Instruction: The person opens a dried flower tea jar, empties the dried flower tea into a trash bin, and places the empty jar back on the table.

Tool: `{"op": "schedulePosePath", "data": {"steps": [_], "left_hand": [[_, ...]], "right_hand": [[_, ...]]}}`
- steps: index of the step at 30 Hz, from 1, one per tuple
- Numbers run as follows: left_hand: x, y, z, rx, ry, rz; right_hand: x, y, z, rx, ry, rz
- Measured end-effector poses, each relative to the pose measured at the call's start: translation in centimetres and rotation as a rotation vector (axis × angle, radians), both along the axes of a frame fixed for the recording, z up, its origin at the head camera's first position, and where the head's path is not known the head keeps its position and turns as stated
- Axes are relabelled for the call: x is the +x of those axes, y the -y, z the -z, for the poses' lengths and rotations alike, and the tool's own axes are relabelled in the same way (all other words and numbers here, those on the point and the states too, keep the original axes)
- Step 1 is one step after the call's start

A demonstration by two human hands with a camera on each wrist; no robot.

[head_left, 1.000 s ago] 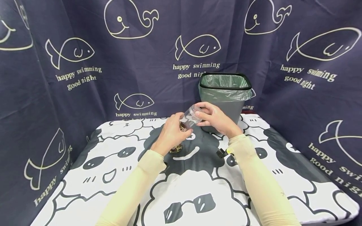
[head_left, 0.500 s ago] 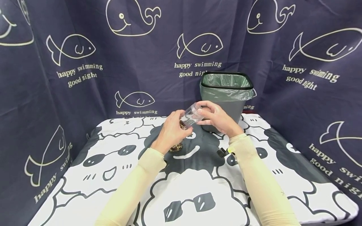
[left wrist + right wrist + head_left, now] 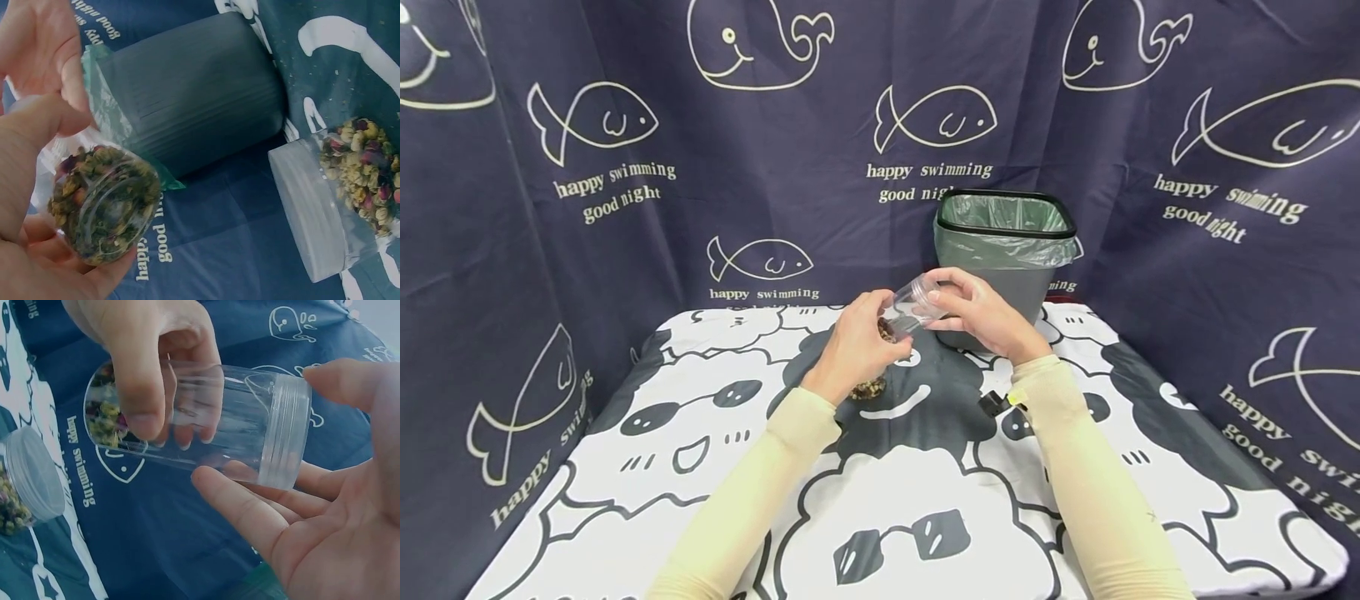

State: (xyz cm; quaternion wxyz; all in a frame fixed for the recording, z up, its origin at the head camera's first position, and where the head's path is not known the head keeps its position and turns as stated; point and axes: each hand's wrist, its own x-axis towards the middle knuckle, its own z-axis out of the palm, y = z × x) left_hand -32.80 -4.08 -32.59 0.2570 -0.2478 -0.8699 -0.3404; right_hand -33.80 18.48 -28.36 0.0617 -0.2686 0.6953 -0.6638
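Note:
A clear plastic jar (image 3: 913, 310) with dried flower buds at its bottom end is tilted above the table. My left hand (image 3: 859, 343) grips it near the bottom, thumb on one side and fingers on the other. At the upper end, the thumb and fingers of my right hand (image 3: 981, 310) are around the clear ridged lid (image 3: 286, 431); the thumb touches its edge. Below the left hand stands a second jar (image 3: 868, 388) of dried flowers, mostly hidden from the head. Its whitish lid (image 3: 309, 212) shows in the left wrist view.
Behind the right hand stands a grey bin (image 3: 1011, 287) with a black rim and a green liner. A patterned cloth (image 3: 715, 500) covers the table. Dark blue curtains (image 3: 820, 192) with printed fish hang at the back and sides. A small black device (image 3: 995, 404) sits at the right wrist.
The head view has shifted slightly. Both hands keep almost the same hold on the tilted jar, and the second jar stays in its place.

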Motion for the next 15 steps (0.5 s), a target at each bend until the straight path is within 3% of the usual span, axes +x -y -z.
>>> {"op": "schedulePosePath", "data": {"steps": [15], "left_hand": [[0.11, 0.76, -0.59, -0.061, 0.057, 0.008]], "right_hand": [[-0.16, -0.14, -0.17, 0.332, -0.198, 0.186]]}}
